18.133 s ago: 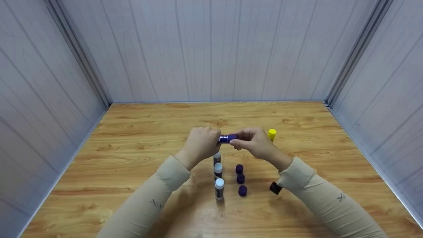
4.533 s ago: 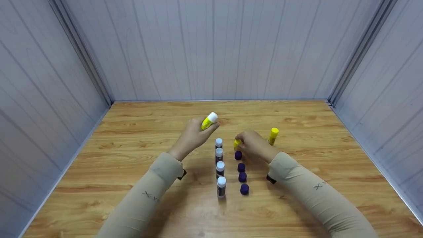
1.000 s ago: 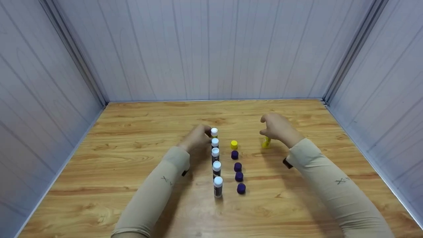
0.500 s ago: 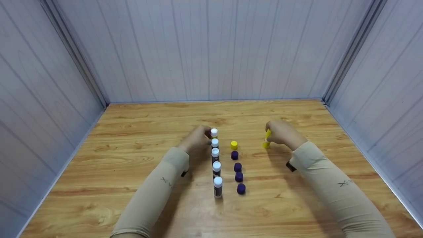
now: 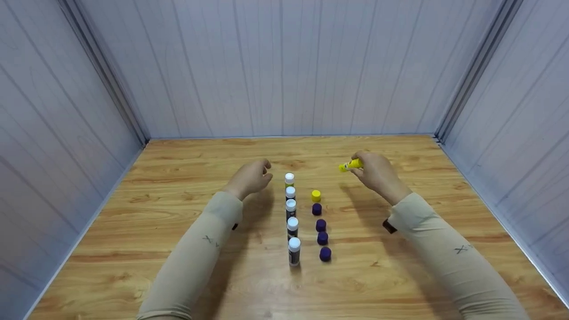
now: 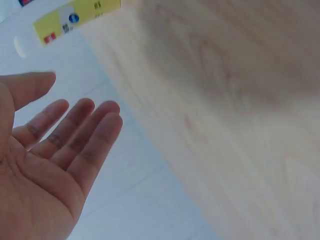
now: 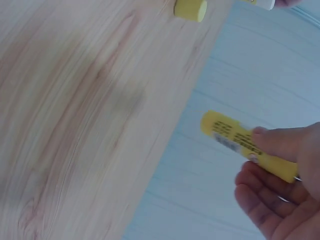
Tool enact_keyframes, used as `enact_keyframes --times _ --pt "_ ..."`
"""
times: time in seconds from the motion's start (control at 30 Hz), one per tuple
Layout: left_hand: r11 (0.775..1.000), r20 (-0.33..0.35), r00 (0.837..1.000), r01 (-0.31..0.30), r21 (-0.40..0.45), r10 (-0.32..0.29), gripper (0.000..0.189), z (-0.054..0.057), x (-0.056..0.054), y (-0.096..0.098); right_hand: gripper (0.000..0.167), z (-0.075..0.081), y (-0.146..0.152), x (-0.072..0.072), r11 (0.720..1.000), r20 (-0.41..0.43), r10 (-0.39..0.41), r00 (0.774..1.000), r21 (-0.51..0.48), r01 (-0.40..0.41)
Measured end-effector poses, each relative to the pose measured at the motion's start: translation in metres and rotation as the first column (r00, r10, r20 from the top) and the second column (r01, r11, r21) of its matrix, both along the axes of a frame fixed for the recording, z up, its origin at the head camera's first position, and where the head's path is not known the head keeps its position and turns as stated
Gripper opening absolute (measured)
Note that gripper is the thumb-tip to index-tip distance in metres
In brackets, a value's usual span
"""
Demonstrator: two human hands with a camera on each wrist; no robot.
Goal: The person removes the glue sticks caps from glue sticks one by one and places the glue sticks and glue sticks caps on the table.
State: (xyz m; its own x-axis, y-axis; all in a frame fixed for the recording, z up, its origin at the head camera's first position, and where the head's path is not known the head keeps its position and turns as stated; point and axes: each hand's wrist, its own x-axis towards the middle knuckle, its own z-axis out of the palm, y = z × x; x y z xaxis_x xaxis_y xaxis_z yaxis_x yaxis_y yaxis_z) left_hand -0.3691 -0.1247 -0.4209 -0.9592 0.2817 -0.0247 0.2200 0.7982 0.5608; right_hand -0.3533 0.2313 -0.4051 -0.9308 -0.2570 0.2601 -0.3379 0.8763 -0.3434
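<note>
My right hand point(image 5: 378, 175) pinches a yellow glue stick point(image 5: 351, 165) between thumb and fingers, held tilted above the table; in the right wrist view the printed label of this glue stick point(image 7: 232, 139) shows. My left hand point(image 5: 250, 178) holds nothing, its fingers loosely bent, just left of the row. A yellow uncapped glue stick point(image 5: 289, 181) with a white top stands at the row's far end. In front of it stand several dark-labelled glue sticks point(image 5: 294, 255), also white-topped. Alongside on the right lie a yellow cap point(image 5: 316, 196) and several purple caps point(image 5: 322, 238).
The wood-grain table point(image 5: 178, 240) is enclosed by pale panel walls at the back point(image 5: 258, 66), left and right. The row of glue sticks and the line of caps run front to back between my two arms, the near ones closest to me.
My left hand has let go of the standing yellow glue stick and drawn back to the left. My right hand has gripped the other yellow glue stick, lifted it and tilted it.
</note>
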Motion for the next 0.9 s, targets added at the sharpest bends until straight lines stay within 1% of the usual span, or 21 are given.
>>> enact_keyframes --times 0.1,0.2,0.27,0.37,0.43,0.53,0.57,0.67,0.7,0.8,0.9 --pt "1.0 -0.074 0.997 -0.024 -0.01 0.023 0.043 0.007 0.001 0.001 0.034 -0.001 -0.004 0.001 0.995 -0.059 0.019 0.998 -0.099 -0.024" --pt "0.999 -0.155 0.987 -0.04 0.0 0.04 0.044 0.016 0.005 0.004 0.033 -0.002 -0.011 0.004 0.976 -0.105 0.048 0.993 -0.208 -0.069" --pt "0.999 -0.201 0.979 -0.041 0.013 0.042 0.045 0.023 0.01 0.007 0.033 -0.003 -0.016 0.006 0.956 -0.132 0.065 0.989 -0.275 -0.099" --pt "0.999 -0.25 0.968 -0.031 0.03 0.037 0.044 0.033 0.019 0.012 0.033 -0.003 -0.024 0.009 0.923 -0.168 0.093 0.981 -0.356 -0.149" --pt "1.0 -0.278 0.96 -0.015 0.026 0.022 0.045 0.038 0.026 0.016 0.033 -0.003 -0.029 0.011 0.9 -0.185 0.119 0.975 -0.395 -0.185" --pt "1.0 -0.324 0.946 0.017 -0.007 -0.018 0.045 0.044 0.035 0.022 0.032 -0.002 -0.038 0.016 0.869 -0.184 0.16 0.97 -0.439 -0.227" --pt "0.999 -0.341 0.939 0.028 -0.027 -0.035 0.046 0.046 0.038 0.025 0.033 -0.001 -0.04 0.017 0.858 -0.177 0.172 0.969 -0.457 -0.235" --pt "0.992 -0.404 0.909 0.058 -0.114 -0.1 0.046 0.049 0.047 0.035 0.034 0.001 -0.048 0.022 0.813 -0.131 0.207 0.97 -0.528 -0.244" --pt "0.988 -0.424 0.898 0.066 -0.143 -0.122 0.046 0.05 0.049 0.038 0.034 0.002 -0.05 0.024 0.796 -0.12 0.217 0.969 -0.552 -0.247" --pt "0.971 -0.46 0.869 0.081 -0.225 -0.179 0.05 0.052 0.056 0.049 0.033 0.004 -0.058 0.028 0.747 -0.104 0.249 0.963 -0.611 -0.26" --pt "0.953 -0.485 0.845 0.088 -0.29 -0.226 0.05 0.054 0.062 0.058 0.032 0.006 -0.064 0.031 0.719 -0.108 0.273 0.956 -0.637 -0.278"
